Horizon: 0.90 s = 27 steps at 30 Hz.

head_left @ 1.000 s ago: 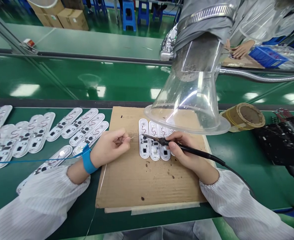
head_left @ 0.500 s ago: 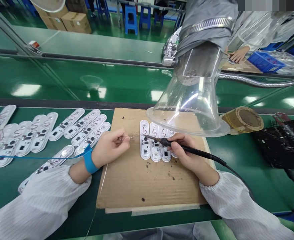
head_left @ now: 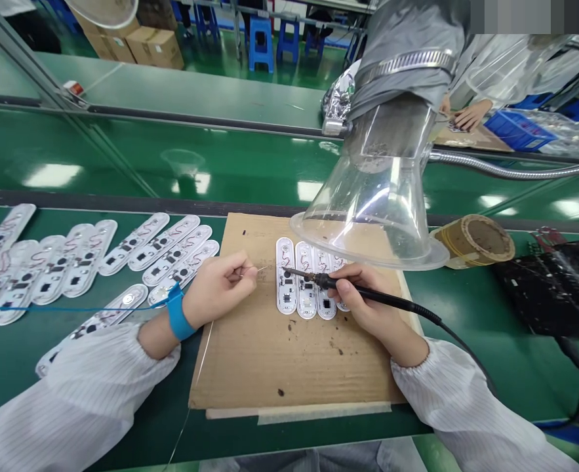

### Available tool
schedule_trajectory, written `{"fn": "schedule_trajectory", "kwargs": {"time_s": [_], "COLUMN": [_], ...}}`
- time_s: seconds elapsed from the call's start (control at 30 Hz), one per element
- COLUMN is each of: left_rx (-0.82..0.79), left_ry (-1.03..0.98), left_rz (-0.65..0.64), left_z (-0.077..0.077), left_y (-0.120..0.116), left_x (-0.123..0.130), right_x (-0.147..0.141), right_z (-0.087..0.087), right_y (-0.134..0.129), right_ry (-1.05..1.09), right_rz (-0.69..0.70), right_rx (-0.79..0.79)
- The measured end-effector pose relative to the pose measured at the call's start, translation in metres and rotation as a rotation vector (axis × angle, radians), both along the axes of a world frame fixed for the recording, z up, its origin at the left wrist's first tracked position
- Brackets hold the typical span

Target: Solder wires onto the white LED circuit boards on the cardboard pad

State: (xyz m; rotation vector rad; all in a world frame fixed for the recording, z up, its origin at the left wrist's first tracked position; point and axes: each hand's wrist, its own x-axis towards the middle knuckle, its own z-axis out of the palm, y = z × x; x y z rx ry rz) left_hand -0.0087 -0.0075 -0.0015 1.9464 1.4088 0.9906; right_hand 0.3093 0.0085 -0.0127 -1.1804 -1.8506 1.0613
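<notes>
Soldering iron [head_left: 382, 297] is pinched by the right hand [head_left: 365, 298], thin wire [head_left: 250, 272] by the left hand [head_left: 218, 290]. Contents of the far-right blue crate [head_left: 518, 130] can't be made out.

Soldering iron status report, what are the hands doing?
Right hand gripping soldering iron, tip at leftmost white circuit board. Left hand pinching solder wire. Clear fume hood overhead.

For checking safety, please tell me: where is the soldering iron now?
In the head view, the soldering iron is in the right hand, on the right side, its tip over the leftmost white circuit board, below the clear plastic hood.
</notes>
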Motion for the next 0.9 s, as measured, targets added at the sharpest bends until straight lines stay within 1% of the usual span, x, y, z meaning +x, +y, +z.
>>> {"fn": "schedule_trajectory", "kwargs": {"time_s": [0.1,0.27,0.43,0.57,0.63,0.9], "left_rx": [-0.005,0.004,-0.014,-0.027,-0.034,-0.056], "left_ry": [0.003,0.007,0.003,-0.011,-0.01,0.015], "left_rz": [-0.003,-0.014,-0.015,0.001,0.007,0.046], "left_z": [-0.001,0.0,0.001,0.001,0.001,0.003], "left_y": [0.0,0.0,0.001,0.001,0.001,0.001], "left_x": [0.0,0.001,0.001,0.001,0.002,0.003], "right_x": [0.0,-0.004,-0.006,-0.008,-0.009,-0.01], "right_z": [0.001,0.008,0.014,0.018,0.019,0.013], "right_y": [0.0,0.0,0.001,0.0,0.001,0.007], "right_ry": [-0.005,-0.047,-0.13,-0.147,-0.146,-0.093], "right_rz": [-0.011,0.004,-0.042,-0.005,0.009,-0.03], "right_rx": [0.006,0.042,0.069,0.102,0.103,0.053]}}
